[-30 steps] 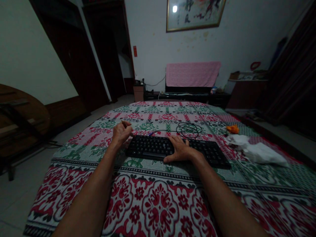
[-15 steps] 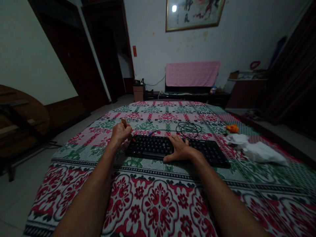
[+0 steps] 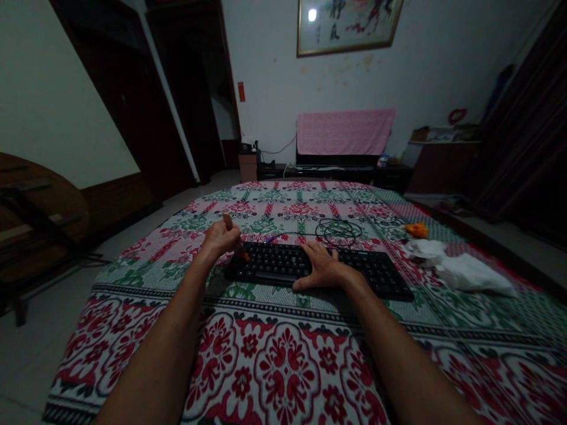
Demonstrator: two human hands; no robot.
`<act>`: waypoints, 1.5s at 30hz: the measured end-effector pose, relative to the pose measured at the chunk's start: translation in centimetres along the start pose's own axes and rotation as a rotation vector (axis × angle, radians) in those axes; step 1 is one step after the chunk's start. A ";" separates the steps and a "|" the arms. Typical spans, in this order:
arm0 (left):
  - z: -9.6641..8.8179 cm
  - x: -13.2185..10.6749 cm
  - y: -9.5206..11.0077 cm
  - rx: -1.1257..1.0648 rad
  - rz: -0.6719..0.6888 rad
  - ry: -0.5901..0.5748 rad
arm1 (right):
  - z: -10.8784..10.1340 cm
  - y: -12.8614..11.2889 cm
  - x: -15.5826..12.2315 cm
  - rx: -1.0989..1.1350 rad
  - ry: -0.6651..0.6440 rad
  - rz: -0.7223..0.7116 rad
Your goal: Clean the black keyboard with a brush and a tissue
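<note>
A black computer keyboard [image 3: 274, 262] lies flat on the patterned tablecloth, its long side toward me. My left hand [image 3: 221, 237] is closed around a small brush [image 3: 227, 221] with a wooden handle; its orange-brown tip is down on the keys at the keyboard's left end. The brush's middle is hidden by my fingers. My right hand [image 3: 322, 265] spans the middle of the keyboard, thumb at the near edge and spread fingers reaching the far edge, holding it against the table. A thin black cable [image 3: 339, 232] lies coiled behind the keyboard.
To the right lie a crumpled white plastic bag [image 3: 469, 270] and a small orange bundle [image 3: 416, 230]. The red, green and white tablecloth [image 3: 283, 366] covers the table. Farther back, a pink cloth [image 3: 345, 133] hangs over a screen on a low cabinet.
My left hand has shifted slightly right, and the brush tip has moved right and toward me across the keys. My right hand and the keyboard stay in place.
</note>
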State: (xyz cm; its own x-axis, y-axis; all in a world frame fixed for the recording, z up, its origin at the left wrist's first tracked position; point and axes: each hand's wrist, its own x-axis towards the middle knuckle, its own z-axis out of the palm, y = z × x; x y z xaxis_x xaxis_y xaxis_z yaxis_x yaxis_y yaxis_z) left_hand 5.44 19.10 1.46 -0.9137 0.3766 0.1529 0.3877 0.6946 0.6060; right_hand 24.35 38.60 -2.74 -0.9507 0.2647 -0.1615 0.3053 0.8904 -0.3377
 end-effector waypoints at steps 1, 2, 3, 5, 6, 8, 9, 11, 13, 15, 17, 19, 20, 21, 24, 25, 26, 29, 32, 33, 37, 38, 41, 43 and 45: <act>-0.2 0.0 -0.1 0.057 0.012 0.029 | 0.0 0.0 0.0 -0.001 -0.004 0.002; -0.5 0.0 -0.2 0.106 0.024 0.052 | 0.0 0.0 0.0 -0.001 -0.006 0.002; -0.7 0.0 -0.1 0.149 0.037 0.074 | -0.1 0.0 0.0 0.000 -0.007 -0.001; -0.9 -0.2 0.3 0.182 0.041 0.122 | 0.0 0.0 0.1 0.001 -0.005 -0.005; -0.8 -0.4 0.6 0.146 0.031 0.114 | 0.0 0.1 0.1 0.001 -0.004 -0.006; -0.6 -0.9 1.2 -0.017 -0.007 0.026 | 0.0 0.1 0.1 0.001 -0.008 -0.007; -0.4 -1.1 1.6 -0.112 -0.023 -0.038 | 0.1 0.1 0.1 0.001 -0.009 -0.007; -0.1 -1.4 1.9 -0.237 -0.028 -0.148 | 0.1 0.2 0.2 0.000 -0.007 -0.010; 0.0 -1.4 1.8 -0.220 -0.021 -0.187 | 0.1 0.2 0.2 0.001 -0.004 -0.014; -0.2 -1.1 1.1 -0.125 -0.015 -0.182 | 0.1 0.1 0.1 0.003 -0.004 -0.013; -0.6 -0.5 0.2 -0.019 -0.001 -0.145 | 0.0 0.1 0.1 0.005 -0.007 -0.006; -1.0 0.1 -0.5 0.063 0.023 -0.079 | 0.0 0.0 0.0 0.005 -0.010 -0.001; -1.2 0.2 -0.6 0.085 0.031 -0.044 | -0.1 0.0 0.0 0.005 -0.011 -0.001; -1.3 0.3 -0.6 0.090 0.030 -0.020 | -0.1 -0.1 0.0 0.005 -0.009 -0.004; -1.1 -0.2 0.2 -0.016 0.000 -0.026 | -0.1 -0.1 0.0 0.006 -0.013 -0.004; -0.8 -0.5 0.6 -0.079 -0.001 -0.053 | -0.1 -0.1 0.0 0.007 -0.016 -0.004; -0.5 -0.9 1.1 -0.146 0.009 -0.087 | -0.1 0.0 0.0 0.008 -0.018 -0.004; 0.3 -1.5 2.0 -0.222 0.051 -0.123 | 0.0 0.1 0.1 0.008 -0.010 -0.010; 0.4 -1.5 1.8 -0.078 0.047 -0.077 | 0.0 0.2 0.1 0.008 -0.005 -0.012; 0.2 -1.3 1.7 -0.004 0.034 -0.065 | 0.0 0.1 0.1 0.010 -0.009 -0.010; -0.8 -0.9 1.2 0.215 0.056 -0.040 | -0.2 0.0 0.0 0.013 -0.022 -0.003; -0.9 -1.0 1.2 0.228 0.082 -0.022 | -0.2 0.0 0.0 0.012 -0.020 -0.003; -0.6 -1.2 1.6 0.121 0.121 0.002 | -0.1 0.0 0.0 0.009 -0.011 -0.006; 0.1 -1.5 1.9 -0.063 0.091 -0.050 | 0.0 0.1 0.1 0.004 -0.005 -0.007; 0.8 -1.6 2.1 -0.249 0.064 -0.136 | 0.0 0.1 0.1 -0.001 -0.001 -0.007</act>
State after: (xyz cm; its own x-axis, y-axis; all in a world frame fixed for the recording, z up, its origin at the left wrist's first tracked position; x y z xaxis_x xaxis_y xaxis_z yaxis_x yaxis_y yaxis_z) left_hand 7.87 20.44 1.87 -0.8572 0.5049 0.1013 0.3867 0.5013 0.7741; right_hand 24.29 38.68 -2.80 -0.9528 0.2578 -0.1601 0.2983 0.8926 -0.3381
